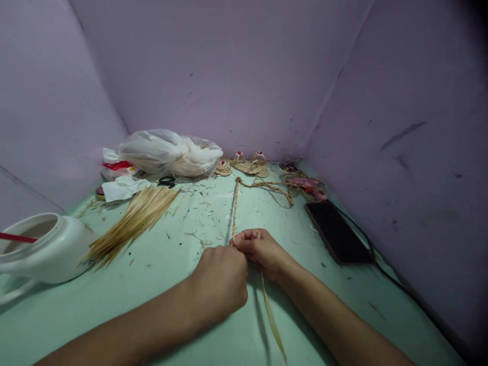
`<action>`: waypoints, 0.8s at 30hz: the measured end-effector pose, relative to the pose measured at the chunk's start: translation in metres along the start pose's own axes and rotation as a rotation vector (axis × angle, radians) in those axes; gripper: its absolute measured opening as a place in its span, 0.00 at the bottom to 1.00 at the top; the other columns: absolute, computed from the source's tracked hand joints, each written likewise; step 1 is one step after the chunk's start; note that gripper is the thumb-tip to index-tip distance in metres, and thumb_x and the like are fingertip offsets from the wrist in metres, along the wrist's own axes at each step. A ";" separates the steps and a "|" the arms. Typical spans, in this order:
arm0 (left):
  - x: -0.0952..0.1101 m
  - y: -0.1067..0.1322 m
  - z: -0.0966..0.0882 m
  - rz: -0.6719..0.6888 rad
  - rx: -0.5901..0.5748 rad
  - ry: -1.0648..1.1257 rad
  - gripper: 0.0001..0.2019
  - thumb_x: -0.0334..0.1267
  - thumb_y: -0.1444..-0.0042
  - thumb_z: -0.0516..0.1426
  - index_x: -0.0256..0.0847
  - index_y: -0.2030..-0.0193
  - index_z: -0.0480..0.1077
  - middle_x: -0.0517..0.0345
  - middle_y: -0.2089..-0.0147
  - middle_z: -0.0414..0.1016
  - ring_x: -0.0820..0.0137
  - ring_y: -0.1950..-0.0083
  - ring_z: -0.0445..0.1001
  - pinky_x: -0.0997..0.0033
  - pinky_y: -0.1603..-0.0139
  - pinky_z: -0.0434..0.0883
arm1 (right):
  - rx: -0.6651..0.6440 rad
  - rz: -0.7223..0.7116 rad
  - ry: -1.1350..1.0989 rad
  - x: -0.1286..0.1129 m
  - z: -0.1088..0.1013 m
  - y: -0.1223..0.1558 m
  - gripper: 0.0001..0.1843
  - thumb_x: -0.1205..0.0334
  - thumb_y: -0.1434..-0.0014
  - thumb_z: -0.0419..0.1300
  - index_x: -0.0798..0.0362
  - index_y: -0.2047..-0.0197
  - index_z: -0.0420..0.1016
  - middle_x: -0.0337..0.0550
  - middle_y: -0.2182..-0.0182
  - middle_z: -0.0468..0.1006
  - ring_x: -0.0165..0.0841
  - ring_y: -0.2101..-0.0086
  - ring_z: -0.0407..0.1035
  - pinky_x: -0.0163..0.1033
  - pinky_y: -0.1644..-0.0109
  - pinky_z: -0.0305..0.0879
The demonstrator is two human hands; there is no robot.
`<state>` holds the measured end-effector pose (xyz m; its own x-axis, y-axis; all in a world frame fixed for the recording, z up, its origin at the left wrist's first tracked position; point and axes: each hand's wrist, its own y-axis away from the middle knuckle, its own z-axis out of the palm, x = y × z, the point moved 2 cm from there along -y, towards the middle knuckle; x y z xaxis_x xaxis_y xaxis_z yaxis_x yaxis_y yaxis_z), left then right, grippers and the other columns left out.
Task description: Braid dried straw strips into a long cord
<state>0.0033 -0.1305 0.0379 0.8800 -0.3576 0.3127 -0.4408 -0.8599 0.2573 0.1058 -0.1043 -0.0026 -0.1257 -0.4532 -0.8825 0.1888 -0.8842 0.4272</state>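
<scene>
A thin straw braid [235, 211] runs from the back of the table toward me, and its near end is pinched between my two hands. My left hand [223, 277] is closed in a fist at that end, its fingertips turned away from view. Thumb and fingers of my right hand [259, 246] press together on the braid just beyond the left fist. Below the hands hangs a loose flat straw strip [271, 315], pointing toward me. At its far end the braid bends right into a slack, tangled length of cord [272, 185].
A bundle of straw [133, 221] lies left, beside a white pot [57, 249]. Behind are black scissors [166, 181], a white plastic bag [171, 152] and small woven straw pieces [246, 163] with red beads. A phone [339, 234] with a cable lies right, near the wall.
</scene>
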 end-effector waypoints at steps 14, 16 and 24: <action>-0.033 -0.037 0.001 -0.209 -0.306 0.990 0.09 0.38 0.53 0.51 0.34 0.78 0.64 0.62 0.87 0.61 0.79 0.88 0.57 0.80 0.88 0.52 | -0.157 -0.130 0.304 -0.007 -0.009 -0.003 0.07 0.64 0.60 0.61 0.59 0.80 0.68 0.36 0.85 0.68 0.20 0.85 0.52 0.29 0.81 0.43; -0.035 -0.037 0.002 -0.245 -0.286 0.852 0.10 0.37 0.53 0.49 0.35 0.81 0.63 0.63 0.90 0.57 0.79 0.89 0.54 0.78 0.87 0.51 | -0.112 -0.208 0.500 -0.007 -0.011 -0.002 0.05 0.65 0.57 0.58 0.59 0.78 0.70 0.39 0.83 0.70 0.22 0.82 0.56 0.29 0.79 0.48; -0.034 -0.041 0.010 -0.138 0.064 0.432 0.06 0.28 0.64 0.49 0.37 0.87 0.59 0.65 0.89 0.48 0.79 0.83 0.51 0.76 0.81 0.47 | 0.187 -0.427 1.238 -0.015 -0.004 0.022 0.11 0.67 0.54 0.52 0.54 0.73 0.77 0.47 0.77 0.76 0.31 0.77 0.65 0.34 0.75 0.49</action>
<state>-0.0073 -0.0868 0.0079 0.7694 -0.0654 0.6354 -0.3010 -0.9145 0.2704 0.1154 -0.1164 0.0198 0.8440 0.1767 -0.5064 0.2079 -0.9781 0.0051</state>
